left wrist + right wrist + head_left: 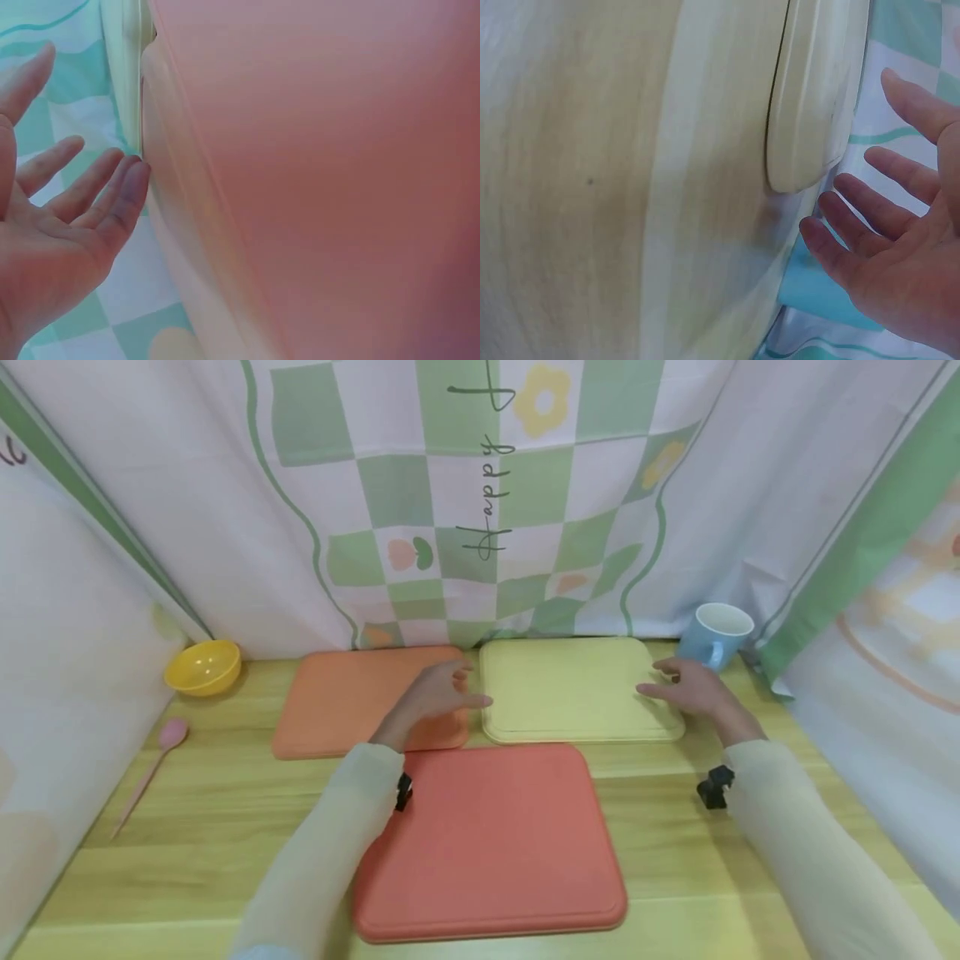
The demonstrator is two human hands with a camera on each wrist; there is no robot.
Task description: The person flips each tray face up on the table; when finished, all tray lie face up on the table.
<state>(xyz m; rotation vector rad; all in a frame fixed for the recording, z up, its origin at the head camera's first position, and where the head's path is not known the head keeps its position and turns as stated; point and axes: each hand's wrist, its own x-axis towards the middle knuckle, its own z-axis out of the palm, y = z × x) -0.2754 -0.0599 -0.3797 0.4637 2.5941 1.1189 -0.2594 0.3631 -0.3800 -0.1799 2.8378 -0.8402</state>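
Observation:
A pale yellow rectangular board (564, 689) lies at the back of the wooden table, between the two hands. The left hand (441, 691) hovers over the right end of an orange board (345, 702), its thumb reaching toward the yellow board's left edge. In the left wrist view its fingers are spread and relaxed, holding nothing. Near the yellow board's right end is the right hand (692, 689), its fingers loosely spread and its palm bare in the right wrist view. A red board (495, 852) lies in front, partly behind the left sleeve.
At the back right stands a light blue mug (705, 639), just beyond the right hand. A yellow bowl (204, 668) sits at the back left, with a pink spoon (173, 734) in front of it. Printed curtains (465, 510) hang behind the table (202, 827).

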